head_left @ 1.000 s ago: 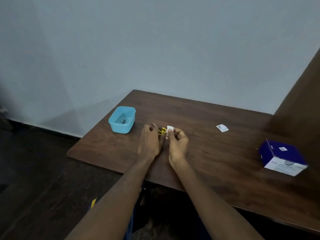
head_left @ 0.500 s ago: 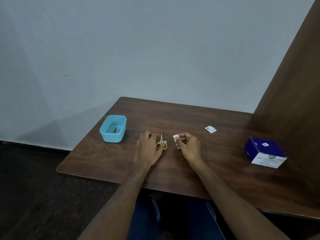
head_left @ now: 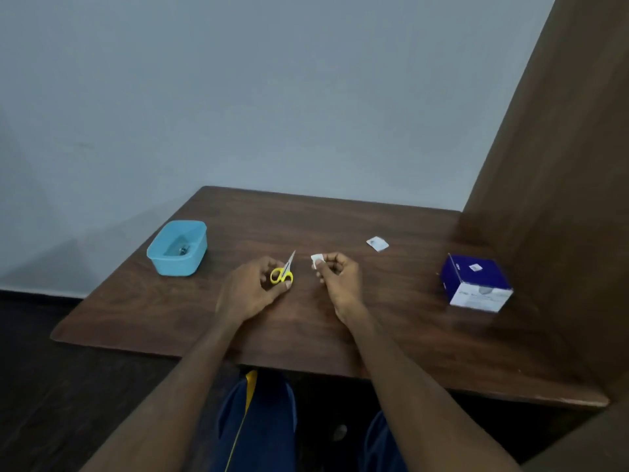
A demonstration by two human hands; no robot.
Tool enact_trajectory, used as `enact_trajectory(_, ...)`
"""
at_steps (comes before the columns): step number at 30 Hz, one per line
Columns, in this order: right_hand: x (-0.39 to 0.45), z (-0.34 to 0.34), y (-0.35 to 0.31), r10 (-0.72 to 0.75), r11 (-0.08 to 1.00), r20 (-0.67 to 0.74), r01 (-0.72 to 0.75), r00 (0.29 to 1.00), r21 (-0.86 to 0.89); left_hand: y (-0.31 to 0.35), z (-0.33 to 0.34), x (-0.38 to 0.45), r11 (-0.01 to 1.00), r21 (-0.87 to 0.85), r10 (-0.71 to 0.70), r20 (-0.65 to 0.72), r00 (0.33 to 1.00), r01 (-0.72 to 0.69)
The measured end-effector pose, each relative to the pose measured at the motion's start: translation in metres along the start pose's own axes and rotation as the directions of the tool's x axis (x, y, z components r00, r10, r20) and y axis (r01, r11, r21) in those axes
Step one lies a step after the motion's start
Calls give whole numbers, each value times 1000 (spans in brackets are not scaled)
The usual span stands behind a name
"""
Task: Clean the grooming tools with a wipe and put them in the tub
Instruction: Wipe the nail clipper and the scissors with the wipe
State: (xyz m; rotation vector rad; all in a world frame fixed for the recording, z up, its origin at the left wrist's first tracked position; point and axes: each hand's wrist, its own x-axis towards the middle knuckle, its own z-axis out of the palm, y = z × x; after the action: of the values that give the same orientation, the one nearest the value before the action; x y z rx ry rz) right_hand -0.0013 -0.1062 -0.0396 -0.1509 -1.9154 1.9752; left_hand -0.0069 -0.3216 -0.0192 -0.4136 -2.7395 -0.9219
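Note:
My left hand grips small scissors by their yellow handles, the metal blades pointing up and away over the table. My right hand pinches a small folded white wipe between thumb and fingers, a short gap to the right of the blades. The light blue tub stands at the table's left side, beyond my left hand, with a small metal tool lying in it.
A torn white wipe sachet lies on the brown table behind my right hand. A blue and white box stands at the right, near a tall brown panel. A pale wall is behind.
My hands have drawn apart: the wipe has come off the scissors and moved right. The scissor blades now point up and away. The camera view has shifted.

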Motion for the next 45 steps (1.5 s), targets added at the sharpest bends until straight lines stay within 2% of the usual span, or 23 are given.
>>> enact_trajectory(4,-2,0,0,-18,999,-24,19,1000,40,1,4,5,995,-97,-34,46,998,38)
enact_trajectory(8,-1,0,-4,-14,997,-56,19,998,80,13,14,22,974,-206,-94,10,996,94)
enact_trajectory(12,2,-2,-3,-15,984,-121,36,993,174,34,39,40,865,-487,-122,28,992,120)
enact_trajectory(16,13,-9,4,9,970,-201,41,980,240,50,56,57,796,-590,-106,81,991,133)
enact_trajectory(23,70,-17,4,44,990,-41,-38,998,134,34,56,105,813,-577,5,142,990,79)
enact_trajectory(27,99,-9,11,38,996,-33,-36,999,83,25,57,136,859,-511,38,104,994,21)
enact_trajectory(31,108,-18,16,73,984,-46,-64,996,167,17,75,142,873,-485,91,54,994,-53)
enact_trajectory(33,112,-22,17,65,987,-28,-60,997,149,11,82,142,862,-504,79,25,997,-56)
enact_trajectory(39,122,-12,16,69,989,15,-70,998,133,14,80,144,797,-603,92,70,993,-31)
enact_trajectory(45,118,-12,15,5,999,57,-8,998,53,16,79,144,801,-594,161,84,983,-81)
